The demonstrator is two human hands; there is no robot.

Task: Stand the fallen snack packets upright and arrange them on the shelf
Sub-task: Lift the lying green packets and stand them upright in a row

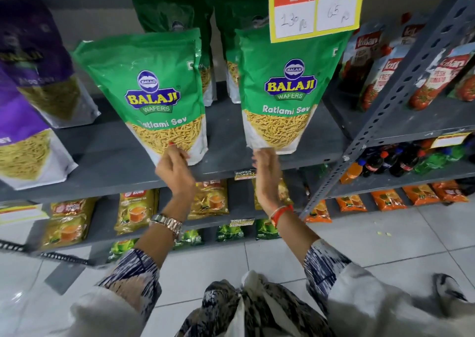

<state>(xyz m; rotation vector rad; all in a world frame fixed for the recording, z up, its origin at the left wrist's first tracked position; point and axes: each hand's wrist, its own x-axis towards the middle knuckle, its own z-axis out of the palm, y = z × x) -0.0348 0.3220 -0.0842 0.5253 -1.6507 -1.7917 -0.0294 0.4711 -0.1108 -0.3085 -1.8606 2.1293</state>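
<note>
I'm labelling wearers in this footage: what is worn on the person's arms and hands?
Both sleeves are navy-and-white patterned fabric, pushed up the forearms. The left wrist carries a metal link watch; the right wrist has red and pale bangles. A left-hand fingernail is painted red.

I see an evenly lit, fairly bright scene; the light seems to come from overhead, with soft shadows only in the shelf recesses. Glare streaks the glossy green packets (pixel 146 92) near their top seams and shines off the white floor tiles (pixel 385 234) at lower left. The right hand (pixel 267 180) is smeared by motion blur, while the left hand (pixel 174 172) reads sharper. The purple packets (pixel 30 85) at the left edge are soft and stretched. Wide-angle distortion bends the grey shelf upright (pixel 401 100) and fans the edges outward. The price card (pixel 316 7) writing is hazy.
</note>
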